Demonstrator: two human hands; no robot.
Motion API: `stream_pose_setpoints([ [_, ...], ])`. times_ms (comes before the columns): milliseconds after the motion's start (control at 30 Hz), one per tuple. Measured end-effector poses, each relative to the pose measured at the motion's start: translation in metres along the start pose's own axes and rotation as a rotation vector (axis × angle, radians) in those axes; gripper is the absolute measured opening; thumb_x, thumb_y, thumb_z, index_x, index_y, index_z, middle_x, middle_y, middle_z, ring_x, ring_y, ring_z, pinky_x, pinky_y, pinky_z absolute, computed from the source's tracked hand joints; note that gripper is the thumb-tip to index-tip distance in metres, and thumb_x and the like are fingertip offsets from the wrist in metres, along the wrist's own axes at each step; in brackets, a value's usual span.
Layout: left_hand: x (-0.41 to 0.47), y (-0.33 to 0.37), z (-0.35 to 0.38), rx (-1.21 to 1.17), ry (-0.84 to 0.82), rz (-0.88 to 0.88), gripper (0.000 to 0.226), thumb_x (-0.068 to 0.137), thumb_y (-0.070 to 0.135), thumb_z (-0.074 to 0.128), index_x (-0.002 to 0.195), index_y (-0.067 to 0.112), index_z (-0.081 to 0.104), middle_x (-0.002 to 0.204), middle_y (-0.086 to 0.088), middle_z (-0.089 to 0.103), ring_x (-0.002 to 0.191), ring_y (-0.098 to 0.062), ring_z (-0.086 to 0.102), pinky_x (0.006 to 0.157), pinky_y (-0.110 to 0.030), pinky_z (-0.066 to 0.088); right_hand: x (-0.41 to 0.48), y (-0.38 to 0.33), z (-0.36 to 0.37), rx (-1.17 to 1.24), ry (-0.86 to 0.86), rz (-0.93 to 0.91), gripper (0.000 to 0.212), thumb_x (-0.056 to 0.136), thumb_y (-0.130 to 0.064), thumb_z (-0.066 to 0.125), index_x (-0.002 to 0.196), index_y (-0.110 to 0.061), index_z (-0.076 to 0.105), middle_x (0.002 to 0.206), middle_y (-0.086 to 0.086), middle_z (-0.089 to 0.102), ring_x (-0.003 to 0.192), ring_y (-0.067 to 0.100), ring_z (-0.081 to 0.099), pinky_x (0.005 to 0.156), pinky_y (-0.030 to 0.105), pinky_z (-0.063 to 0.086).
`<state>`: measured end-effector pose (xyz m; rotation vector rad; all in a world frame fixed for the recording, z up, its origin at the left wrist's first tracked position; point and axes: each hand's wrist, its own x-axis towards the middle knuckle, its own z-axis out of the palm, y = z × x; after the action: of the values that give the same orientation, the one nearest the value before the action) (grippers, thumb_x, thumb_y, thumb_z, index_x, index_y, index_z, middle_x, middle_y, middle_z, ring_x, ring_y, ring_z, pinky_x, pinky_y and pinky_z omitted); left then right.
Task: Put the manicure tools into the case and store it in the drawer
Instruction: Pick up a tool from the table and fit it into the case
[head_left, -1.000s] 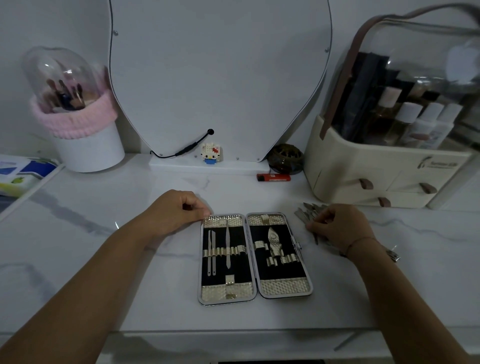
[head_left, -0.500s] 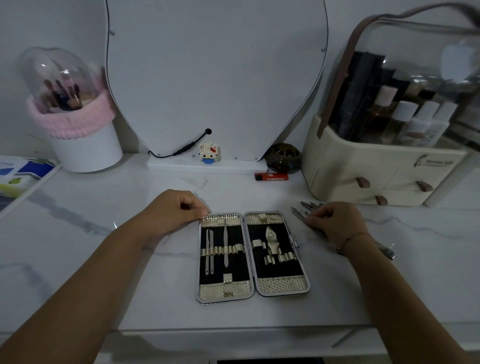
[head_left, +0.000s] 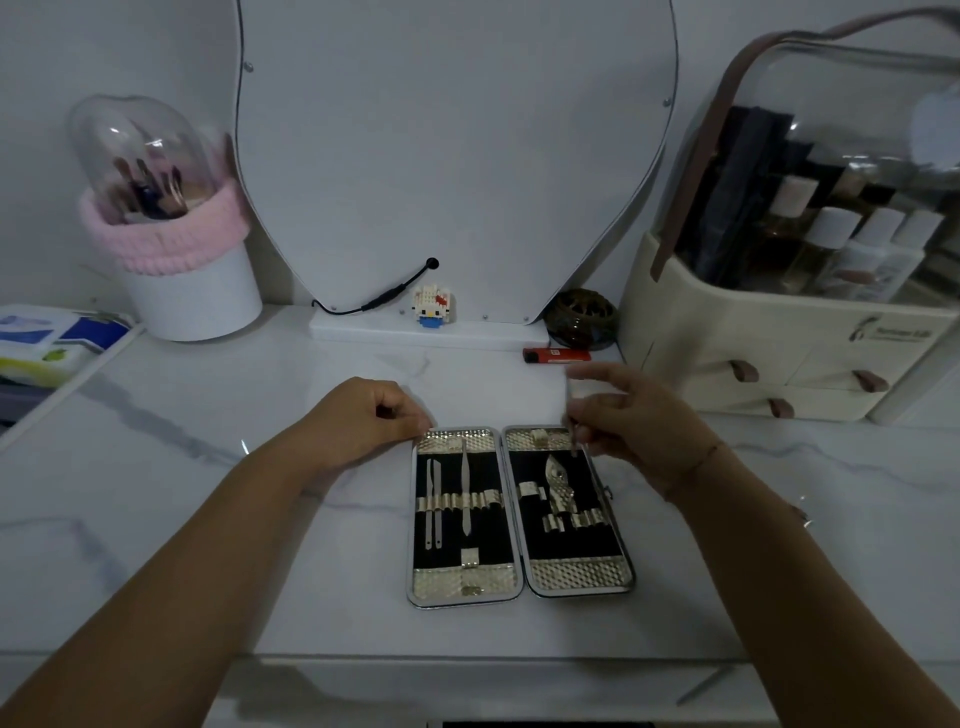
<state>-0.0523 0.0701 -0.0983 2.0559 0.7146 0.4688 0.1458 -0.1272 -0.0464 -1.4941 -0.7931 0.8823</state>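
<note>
The manicure case (head_left: 519, 577) lies open flat on the marble tabletop, with black lining and silver ends. Its left half holds thin tools (head_left: 465, 483) under elastic loops; a nipper (head_left: 558, 486) sits in its right half. My left hand (head_left: 363, 421) rests with curled fingers on the case's top left corner. My right hand (head_left: 628, 421) hovers over the case's top right corner and pinches a thin metal tool (head_left: 571, 431), which points down. The pile of loose tools is hidden behind my right hand.
A cream organiser (head_left: 753, 332) with small drawers and bottles stands at the right. A mirror base (head_left: 431, 332), toy figure (head_left: 434, 307), red lighter (head_left: 557, 355) and dark round jar (head_left: 582, 319) lie behind the case. A white brush holder (head_left: 192, 291) stands at the left.
My right hand has lifted off the pile of loose tools at the right and moved left over the case's top right corner, now pinching a thin tool. My left hand has stayed put.
</note>
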Motion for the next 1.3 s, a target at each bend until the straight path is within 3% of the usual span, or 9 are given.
stream_pose_setpoints([
  [100, -0.001, 0.002, 0.0, -0.023, 0.004, -0.009, 0.004, 0.078, 0.021, 0.075, 0.075, 0.019, 0.075, 0.081, 0.003, 0.073, 0.078, -0.009, 0.066, 0.079, -0.024, 0.049, 0.005, 0.0, 0.027, -0.071, -0.08, -0.036, 0.038, 0.081, 0.002, 0.061, 0.115, -0.013, 0.054, 0.064, 0.009, 0.067, 0.053, 0.013, 0.063, 0.051, 0.021, 0.053],
  [200, -0.002, 0.003, -0.001, -0.011, -0.009, -0.005, 0.005, 0.078, 0.023, 0.075, 0.076, 0.019, 0.075, 0.08, 0.004, 0.073, 0.078, -0.008, 0.066, 0.078, -0.023, 0.048, 0.011, 0.001, 0.051, -0.187, -0.167, -0.073, 0.044, 0.082, 0.003, 0.059, 0.122, -0.013, 0.05, 0.063, 0.014, 0.065, 0.052, 0.016, 0.063, 0.051, 0.023, 0.054],
  [300, -0.002, 0.004, -0.002, 0.016, -0.012, -0.004, 0.005, 0.078, 0.024, 0.075, 0.075, 0.021, 0.075, 0.08, 0.004, 0.072, 0.079, -0.014, 0.066, 0.079, -0.029, 0.048, 0.019, 0.003, 0.07, -0.207, -0.211, -0.056, 0.039, 0.082, 0.005, 0.06, 0.118, -0.007, 0.053, 0.061, 0.015, 0.063, 0.045, 0.014, 0.061, 0.047, 0.022, 0.054],
  [467, -0.001, 0.007, -0.003, 0.027, -0.023, -0.002, 0.011, 0.079, 0.023, 0.075, 0.069, 0.026, 0.072, 0.081, 0.004, 0.072, 0.072, -0.004, 0.062, 0.073, -0.021, 0.046, 0.028, 0.008, 0.08, -0.453, -0.152, -0.112, 0.034, 0.078, -0.005, 0.067, 0.11, -0.01, 0.06, 0.05, 0.002, 0.06, 0.032, 0.004, 0.047, 0.039, 0.011, 0.038],
  [567, -0.001, 0.007, -0.003, 0.031, -0.026, -0.014, 0.009, 0.078, 0.023, 0.076, 0.07, 0.025, 0.073, 0.08, 0.005, 0.073, 0.066, 0.002, 0.06, 0.069, -0.018, 0.044, 0.032, 0.01, 0.084, -0.525, -0.161, -0.136, 0.031, 0.076, -0.009, 0.07, 0.106, -0.011, 0.061, 0.044, -0.007, 0.06, 0.031, 0.003, 0.043, 0.041, 0.01, 0.04],
  [733, -0.001, 0.007, -0.003, 0.047, -0.023, -0.008, 0.013, 0.078, 0.024, 0.075, 0.067, 0.028, 0.07, 0.08, 0.005, 0.073, 0.063, 0.004, 0.057, 0.064, -0.014, 0.043, 0.034, 0.014, 0.083, -0.573, -0.182, -0.152, 0.023, 0.075, -0.011, 0.071, 0.097, -0.011, 0.065, 0.051, -0.007, 0.062, 0.033, 0.002, 0.044, 0.043, 0.01, 0.04],
  [900, -0.001, 0.007, -0.003, 0.051, -0.021, 0.002, 0.011, 0.078, 0.024, 0.075, 0.069, 0.027, 0.072, 0.084, 0.002, 0.074, 0.074, -0.005, 0.063, 0.074, -0.021, 0.047, 0.039, 0.016, 0.081, -0.574, -0.134, -0.169, 0.019, 0.074, -0.009, 0.071, 0.093, -0.011, 0.068, 0.044, -0.01, 0.059, 0.036, -0.002, 0.049, 0.048, 0.009, 0.043],
  [1100, -0.001, 0.007, -0.002, 0.048, -0.02, -0.011, 0.011, 0.079, 0.024, 0.075, 0.069, 0.028, 0.071, 0.08, 0.007, 0.072, 0.062, 0.008, 0.057, 0.059, -0.006, 0.039, 0.045, 0.02, 0.079, -0.571, -0.07, -0.211, 0.02, 0.075, -0.009, 0.069, 0.094, -0.014, 0.069, 0.062, -0.001, 0.066, 0.048, -0.006, 0.056, 0.067, 0.016, 0.045],
  [1300, 0.0, 0.006, -0.002, 0.057, -0.013, 0.003, 0.012, 0.078, 0.024, 0.076, 0.069, 0.028, 0.07, 0.078, 0.005, 0.072, 0.062, 0.004, 0.057, 0.061, -0.011, 0.042, 0.046, 0.017, 0.079, -0.648, -0.171, -0.215, 0.016, 0.077, -0.012, 0.068, 0.093, -0.012, 0.072, 0.07, 0.003, 0.066, 0.05, -0.002, 0.054, 0.06, 0.014, 0.045],
])
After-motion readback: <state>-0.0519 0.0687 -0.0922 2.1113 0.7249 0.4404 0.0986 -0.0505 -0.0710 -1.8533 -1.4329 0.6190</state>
